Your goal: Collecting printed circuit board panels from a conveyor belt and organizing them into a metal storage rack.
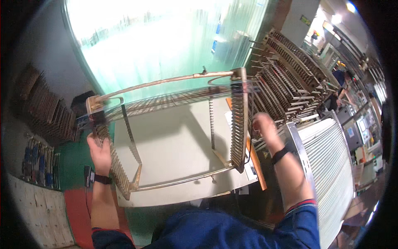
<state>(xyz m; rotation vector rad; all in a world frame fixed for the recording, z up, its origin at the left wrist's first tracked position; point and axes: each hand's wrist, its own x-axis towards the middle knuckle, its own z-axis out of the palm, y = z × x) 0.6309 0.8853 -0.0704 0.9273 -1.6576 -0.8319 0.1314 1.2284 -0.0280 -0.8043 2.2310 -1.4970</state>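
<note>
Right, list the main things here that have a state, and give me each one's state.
slotted metal rack, held over the white table; contact unclear
left hand, closed on the rack's left end
right hand, at the rack's right end, blurred; grip unclear
white table, partly shadowed
translucent curtain, hanging, brightly lit
metal racks at right, stacked

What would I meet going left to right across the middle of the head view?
Blue stack, toothed frame, right grip, white rack, screen.
</note>
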